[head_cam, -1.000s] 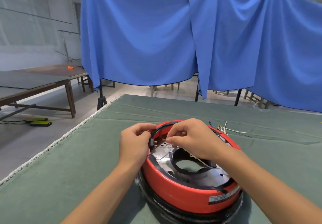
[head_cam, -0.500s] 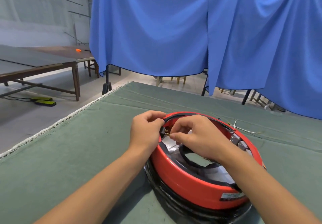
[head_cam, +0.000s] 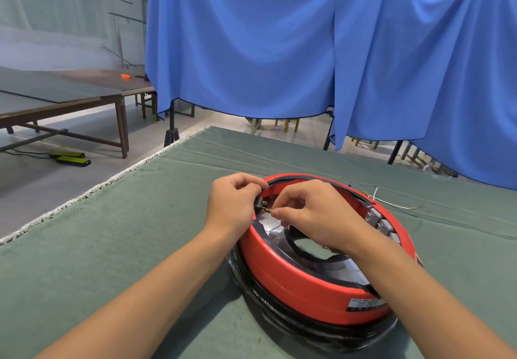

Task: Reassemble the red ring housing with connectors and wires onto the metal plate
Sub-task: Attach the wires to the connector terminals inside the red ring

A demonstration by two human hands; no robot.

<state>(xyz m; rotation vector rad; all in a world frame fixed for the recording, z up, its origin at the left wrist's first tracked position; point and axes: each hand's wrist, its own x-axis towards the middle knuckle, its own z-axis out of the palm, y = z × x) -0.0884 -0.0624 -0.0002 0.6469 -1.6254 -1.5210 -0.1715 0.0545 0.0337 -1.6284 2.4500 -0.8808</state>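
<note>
red ring housing (head_cam: 302, 280) sits on a black base (head_cam: 293, 328) on your green felt table (head_cam: 112, 246), both hands at its far-left rim.

your left hand (head_cam: 230, 205) pinches a small black connector (head_cam: 258, 203) at the rim; your right hand (head_cam: 313, 213) pinches a brass terminal (head_cam: 268, 210) touching it. silvery metal plate (head_cam: 272, 228) shows inside the ring. loose white wire (head_cam: 391, 203) lies behind.

A table covered in green felt cloth (head_cam: 140, 233), with a few items lying on it.

A red ring housing (head_cam: 293, 280) sits on a glossy black base (head_cam: 293, 322) at the near right of the cloth. Behind it, toward the far right, a loose white wire (head_cam: 391, 205) with a brass terminal lies on the cloth, which ends in a frayed white edge (head_cam: 84, 193) along the left.
</note>
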